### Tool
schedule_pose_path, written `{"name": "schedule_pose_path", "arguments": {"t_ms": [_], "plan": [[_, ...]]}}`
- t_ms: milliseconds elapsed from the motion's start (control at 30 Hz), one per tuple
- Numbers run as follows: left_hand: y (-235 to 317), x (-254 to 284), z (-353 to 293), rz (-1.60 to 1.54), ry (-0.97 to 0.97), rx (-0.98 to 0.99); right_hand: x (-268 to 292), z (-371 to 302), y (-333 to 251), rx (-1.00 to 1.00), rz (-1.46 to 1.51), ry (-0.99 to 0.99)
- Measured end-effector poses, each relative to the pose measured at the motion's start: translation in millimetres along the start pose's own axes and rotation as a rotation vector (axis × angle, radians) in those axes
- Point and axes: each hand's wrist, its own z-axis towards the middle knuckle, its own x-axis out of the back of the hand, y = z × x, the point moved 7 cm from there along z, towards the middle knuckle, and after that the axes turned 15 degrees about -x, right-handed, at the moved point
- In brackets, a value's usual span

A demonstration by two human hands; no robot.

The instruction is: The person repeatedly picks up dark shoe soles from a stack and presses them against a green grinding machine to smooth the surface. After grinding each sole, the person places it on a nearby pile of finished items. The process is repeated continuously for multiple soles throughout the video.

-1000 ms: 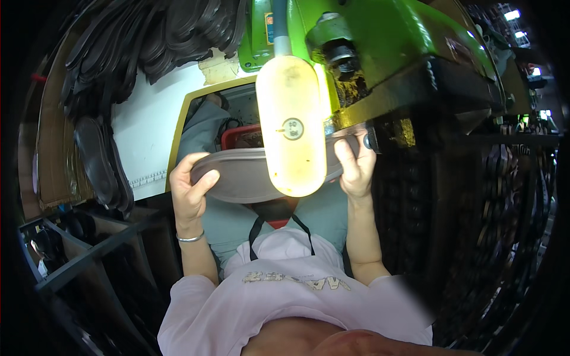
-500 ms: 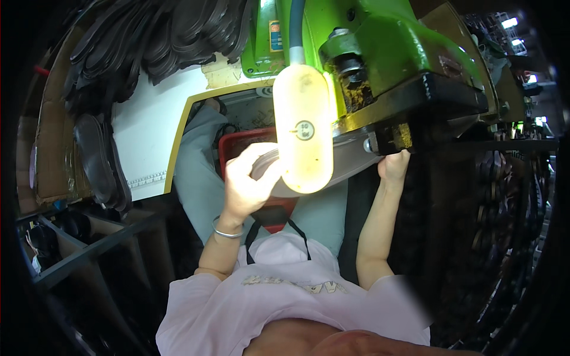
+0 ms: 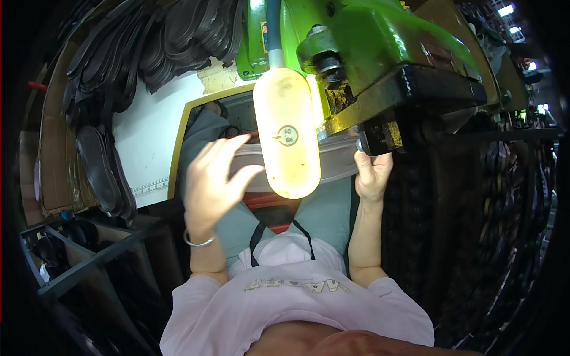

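My left hand (image 3: 211, 181) hangs left of the glowing lamp (image 3: 287, 175), thumb and fingers spread, slightly blurred and with nothing in it. A bracelet (image 3: 199, 241) circles that wrist. Behind the lamp runs a pale grey, see-through curved piece (image 3: 333, 161); its middle is hidden and its kind is unclear. My right hand (image 3: 373, 177) is at its right end, beneath the black block (image 3: 381, 136) of a green machine (image 3: 386, 41). The fingers there are curled with the thumb up near a small round knob; what they grip is hard to see.
Dark shoe soles (image 3: 202, 29) lie piled on the white table (image 3: 142, 145), with more soles (image 3: 98, 163) at its left edge. A cardboard box (image 3: 59, 166) stands beside it. Below the lamp, something red (image 3: 276, 207) shows between my legs. A metal rack (image 3: 98, 258) stands lower left.
My left hand has let go of the pale piece's left end and moved left, its fingers opening. My right hand has shifted left and shows more fully. The view has shifted slightly.
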Motion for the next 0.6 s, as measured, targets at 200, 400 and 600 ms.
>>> {"name": "schedule_pose_path", "arguments": {"t_ms": [200,400,600], "plan": [[16.0,-26.0,23.7,-0.094,0.252,-0.209,28.0,10.6,23.2,-0.173,0.088,-0.024],[-7.9,-11.4,22.8,-0.21,0.037,-0.016,-13.1,-2.0,25.1,-0.192,0.155,-0.035],[-13.8,4.9,-7.3,-0.139,0.144,0.062,-38.9,-5.5,24.1,-0.165,0.083,-0.111]]}}
